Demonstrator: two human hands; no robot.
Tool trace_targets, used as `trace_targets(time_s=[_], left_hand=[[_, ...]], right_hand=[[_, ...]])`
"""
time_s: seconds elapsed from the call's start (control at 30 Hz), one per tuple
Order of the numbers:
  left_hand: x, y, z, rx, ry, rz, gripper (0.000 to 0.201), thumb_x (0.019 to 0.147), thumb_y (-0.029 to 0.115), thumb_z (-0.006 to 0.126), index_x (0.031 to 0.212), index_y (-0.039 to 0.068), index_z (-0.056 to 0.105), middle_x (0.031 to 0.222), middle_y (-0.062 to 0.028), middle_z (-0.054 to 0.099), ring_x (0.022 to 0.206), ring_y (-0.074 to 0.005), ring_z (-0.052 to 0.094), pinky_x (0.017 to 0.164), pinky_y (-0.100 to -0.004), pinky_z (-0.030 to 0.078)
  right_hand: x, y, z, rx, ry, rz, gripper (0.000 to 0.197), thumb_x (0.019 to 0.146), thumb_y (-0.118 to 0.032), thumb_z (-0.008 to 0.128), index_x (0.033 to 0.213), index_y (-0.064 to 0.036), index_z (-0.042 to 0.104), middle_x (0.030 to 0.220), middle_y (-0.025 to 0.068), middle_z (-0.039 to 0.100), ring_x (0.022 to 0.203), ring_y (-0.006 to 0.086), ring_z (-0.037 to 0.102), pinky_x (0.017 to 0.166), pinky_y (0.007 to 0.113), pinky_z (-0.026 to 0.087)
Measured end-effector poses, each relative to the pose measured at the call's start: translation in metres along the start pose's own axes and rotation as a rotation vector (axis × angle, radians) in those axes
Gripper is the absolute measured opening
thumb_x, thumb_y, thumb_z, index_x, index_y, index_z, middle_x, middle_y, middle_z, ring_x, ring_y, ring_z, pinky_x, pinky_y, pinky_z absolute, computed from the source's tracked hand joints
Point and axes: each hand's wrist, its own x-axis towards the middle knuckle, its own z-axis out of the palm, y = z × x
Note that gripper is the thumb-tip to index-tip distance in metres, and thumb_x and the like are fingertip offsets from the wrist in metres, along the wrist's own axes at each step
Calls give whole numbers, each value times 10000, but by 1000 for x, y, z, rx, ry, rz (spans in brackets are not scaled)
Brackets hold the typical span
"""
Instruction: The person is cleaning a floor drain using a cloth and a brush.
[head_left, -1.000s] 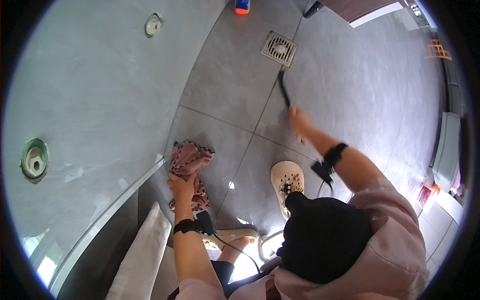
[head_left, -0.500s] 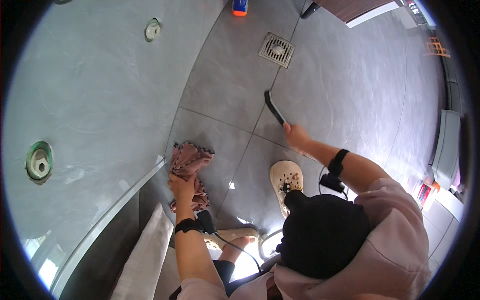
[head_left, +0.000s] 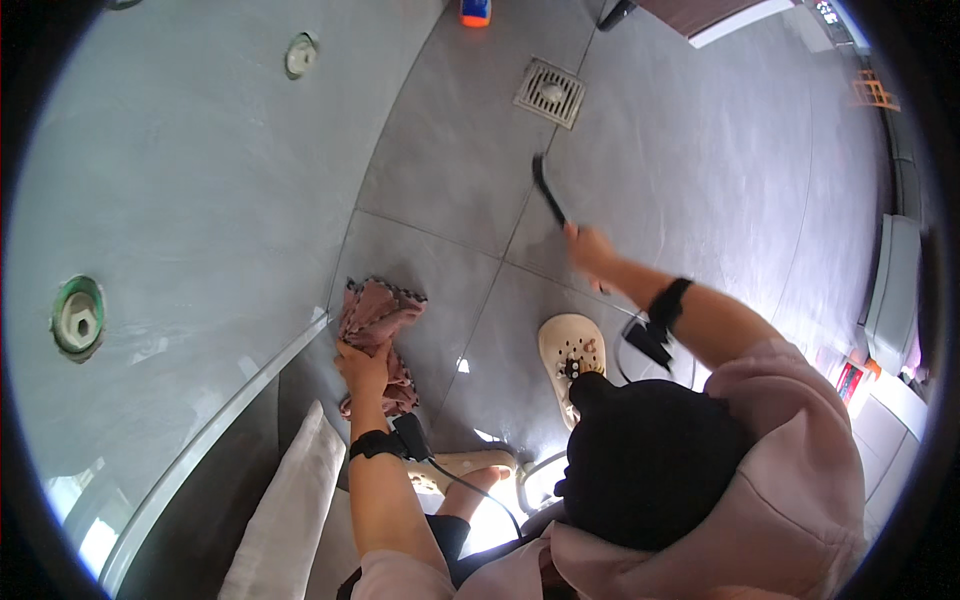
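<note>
My right hand (head_left: pixel 592 256) is closed round the handle of a slim, curved brush (head_left: pixel 549 192) with dark bristles. The brush's head lies along a dark joint between the grey floor tiles, close to a square drain; whether it touches the floor I cannot tell. To the left, my left hand (head_left: pixel 363 368) is closed on a crumpled brownish-pink cloth (head_left: pixel 378 308) with a checked edge. That cloth hangs or lies low over the floor by the wall's foot. A beige clog (head_left: pixel 572 345) with holes and charms is on my right foot.
A metal floor drain (head_left: pixel 550 92) sits ahead, with a blue and orange bottle (head_left: pixel 475 12) beyond it. On the left stands a grey panel (head_left: pixel 200 200) with pipe fittings. A rolled white cloth-like bundle (head_left: pixel 290 500) is at lower left. A brown cabinet (head_left: pixel 690 15) stands top right.
My right hand has moved slightly forward with the brush, bringing its tip nearer the drain. My left hand and the cloth stay almost where they were.
</note>
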Motion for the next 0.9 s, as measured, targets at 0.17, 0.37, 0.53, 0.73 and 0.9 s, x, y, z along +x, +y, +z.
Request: trace_targets(time_s=[0.17, 0.37, 0.53, 0.73, 0.9], left_hand=[[-6, 5, -2, -10, -41, -24, 902, 679, 397, 688, 1277, -32, 166, 1162, -301, 347, 1063, -451, 397, 902, -450, 371], [-4, -9, -6, -3, 1, -18, 875, 696, 397, 669, 1277, -31, 173, 1165, -299, 346, 1071, -440, 403, 895, -453, 374], [-7, 11, -8, -25, -36, -29, 854, 696, 390, 672, 1264, -33, 193, 1171, -295, 342, 1089, -431, 389, 893, -451, 376], [-1, 6, -3, -83, -17, 33, 843, 691, 385, 676, 1248, -31, 200, 1147, -308, 343, 1073, -449, 386, 890, -464, 375], [-3, 5, -1, -22, 3, 15, 826, 686, 387, 680, 1225, -36, 219, 1131, -310, 349, 1066, -453, 385, 889, -470, 370]], right_hand=[[26, -62, -61, 124, -171, 333, 594, 895, -460, 267, 1063, 51, 520, 944, 236, 579, 602, 356, 598, 535, 451, 488], [-7, -43, -8, 48, -116, 226, 496, 894, -409, 337, 866, 36, 555, 710, 186, 584, 486, 308, 568, 463, 405, 496], [20, -12, 21, 186, 36, 72, 465, 894, -382, 322, 857, 21, 550, 632, 146, 569, 479, 270, 570, 441, 391, 489], [17, -60, -17, 469, -231, 424, 579, 895, -414, 300, 965, 129, 487, 714, 191, 592, 548, 309, 596, 554, 421, 499], [-5, -46, 17, 50, -100, 47, 492, 907, -367, 271, 913, 39, 549, 748, 208, 600, 700, 302, 612, 669, 437, 493]])
